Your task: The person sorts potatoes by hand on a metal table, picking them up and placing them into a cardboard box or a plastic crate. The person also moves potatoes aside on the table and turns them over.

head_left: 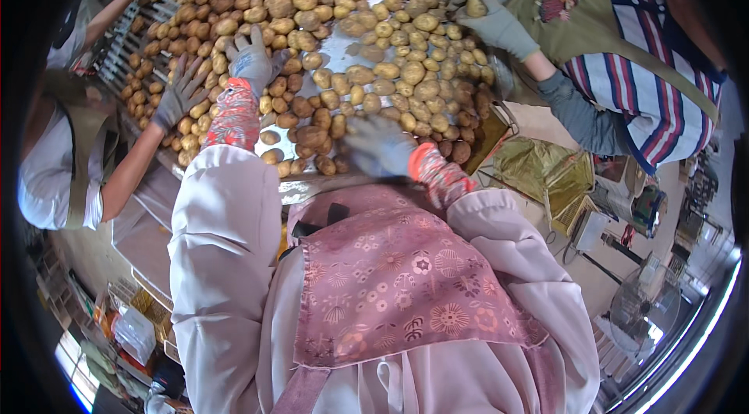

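Observation:
Many potatoes [300,2] cover a metal sorting table [340,51] in front of me. My left hand [253,63], in a grey-blue glove with a red patterned sleeve cuff, lies over the potatoes left of centre. Its fingers are stretched out and apart, with no potato seen in its grip. Close to the table's near edge is my right hand [380,145], gloved the same way and smeared by motion. Potatoes lie around it; whether it holds one cannot be made out.
At the right, a person in a striped top and apron has gloved hands [495,20] at the table, one with a potato. On the left, another person's gloved hand [181,90] touches potatoes. A metal grate [134,43] lies beyond. A yellowish sack [542,172] stands right of the table.

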Demonstrator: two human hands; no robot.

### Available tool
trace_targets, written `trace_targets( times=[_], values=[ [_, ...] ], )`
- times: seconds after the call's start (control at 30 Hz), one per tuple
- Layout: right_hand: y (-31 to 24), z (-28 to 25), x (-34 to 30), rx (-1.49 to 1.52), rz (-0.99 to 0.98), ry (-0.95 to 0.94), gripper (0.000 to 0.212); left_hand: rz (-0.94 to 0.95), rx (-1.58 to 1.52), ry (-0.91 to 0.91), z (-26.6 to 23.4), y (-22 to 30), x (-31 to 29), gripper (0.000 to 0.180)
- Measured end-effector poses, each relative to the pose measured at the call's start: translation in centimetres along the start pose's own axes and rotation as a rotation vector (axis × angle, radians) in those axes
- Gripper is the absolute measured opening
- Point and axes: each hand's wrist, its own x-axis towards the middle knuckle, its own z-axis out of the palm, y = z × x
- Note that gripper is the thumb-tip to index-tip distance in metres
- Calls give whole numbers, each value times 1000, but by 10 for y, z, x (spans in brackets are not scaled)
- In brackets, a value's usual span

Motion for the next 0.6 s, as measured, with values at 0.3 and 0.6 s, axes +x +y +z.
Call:
trace_targets(
  times=[0.3,0.6],
  values=[
    [100,1,-114,888,366,-195,39,82,-162,-235,1,-11,-3,91],
    [91,-26,42,-386,792,70,56,262,-285,-218,-21,24,-80,76]
  ],
)
